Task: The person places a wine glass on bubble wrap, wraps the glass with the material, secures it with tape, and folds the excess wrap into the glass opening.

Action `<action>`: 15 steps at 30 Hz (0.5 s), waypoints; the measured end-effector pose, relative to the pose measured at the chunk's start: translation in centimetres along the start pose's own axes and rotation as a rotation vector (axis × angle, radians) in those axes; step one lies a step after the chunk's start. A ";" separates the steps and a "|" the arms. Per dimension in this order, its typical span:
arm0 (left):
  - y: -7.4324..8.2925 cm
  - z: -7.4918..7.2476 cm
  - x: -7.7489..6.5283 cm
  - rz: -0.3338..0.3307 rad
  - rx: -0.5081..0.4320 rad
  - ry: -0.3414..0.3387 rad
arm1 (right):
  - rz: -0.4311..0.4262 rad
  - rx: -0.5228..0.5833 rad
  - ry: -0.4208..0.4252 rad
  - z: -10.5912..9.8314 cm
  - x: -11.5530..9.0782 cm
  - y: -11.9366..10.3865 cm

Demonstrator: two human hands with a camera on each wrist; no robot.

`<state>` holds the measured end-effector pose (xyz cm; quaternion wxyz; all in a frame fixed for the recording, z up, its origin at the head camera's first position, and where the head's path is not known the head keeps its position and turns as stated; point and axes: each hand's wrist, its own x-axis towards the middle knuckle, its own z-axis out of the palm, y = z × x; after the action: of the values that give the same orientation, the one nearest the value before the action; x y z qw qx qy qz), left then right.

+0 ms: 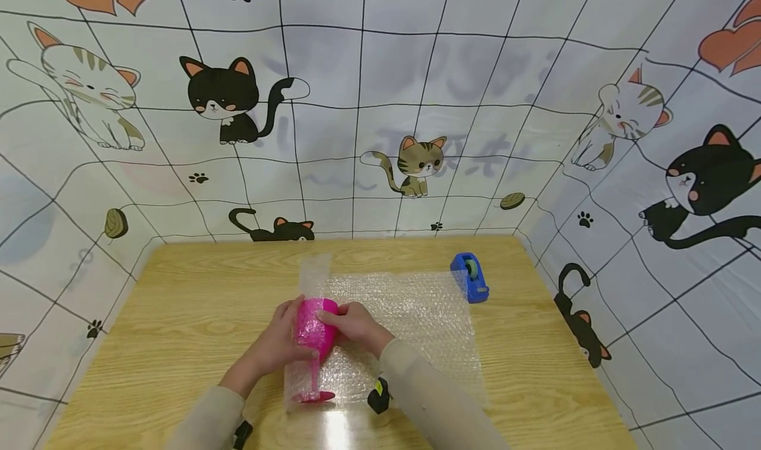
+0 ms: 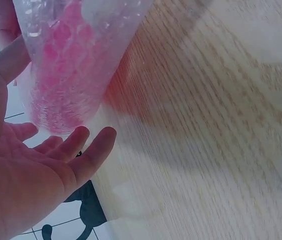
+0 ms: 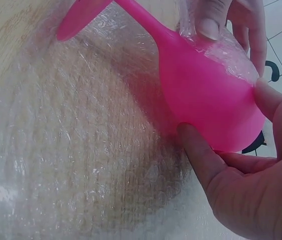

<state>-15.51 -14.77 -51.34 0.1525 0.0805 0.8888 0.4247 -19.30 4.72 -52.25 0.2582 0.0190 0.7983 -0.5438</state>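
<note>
A bright pink wine glass [image 1: 321, 328] lies with its stem and foot toward me, over a sheet of bubble wrap [image 1: 410, 318]. One flap of the wrap covers the bowl's left side. My left hand [image 1: 279, 341] holds the wrapped side of the bowl; in the left wrist view its fingers [image 2: 98, 150] curve loosely near the rim. The right hand [image 1: 357, 328] grips the bare side of the bowl near the rim. In the right wrist view its thumb [image 3: 270, 97] lies at the rim and a finger [image 3: 198, 150] supports the bowl.
A blue tape dispenser [image 1: 470, 278] stands at the wrap's far right corner. The wooden table [image 1: 202, 291] meets a cat-patterned cloth [image 1: 333, 133] at the back and sides. Bubble wrap spreads right of the glass, and a strip sticks out beyond the rim.
</note>
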 end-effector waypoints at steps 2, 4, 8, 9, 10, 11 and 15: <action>0.1 0.0 -0.1 0.005 0.001 -0.005 | -0.005 -0.005 -0.002 0.0 0.0 0.1; 0.2 0.0 -0.1 0.013 0.003 -0.008 | -0.009 -0.011 -0.002 0.0 0.0 0.1; 0.1 -0.1 -0.1 0.034 0.011 0.016 | -0.004 -0.020 0.003 0.0 0.1 0.2; 0.1 -0.1 0.0 0.036 0.009 0.029 | -0.004 -0.026 0.007 0.0 0.1 0.2; 0.1 -0.1 0.1 0.036 0.007 0.045 | 0.002 -0.024 0.010 0.0 0.1 0.2; 0.1 -0.1 0.2 0.033 -0.002 0.062 | 0.005 -0.024 0.012 0.0 0.1 0.2; 0.1 -0.1 0.6 -0.025 -0.043 0.106 | 0.015 -0.027 0.021 -0.1 0.2 0.2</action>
<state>-16.11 -14.65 -51.30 0.1119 0.0436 0.8873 0.4452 -19.42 4.85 -52.45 0.2540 0.0271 0.8081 -0.5307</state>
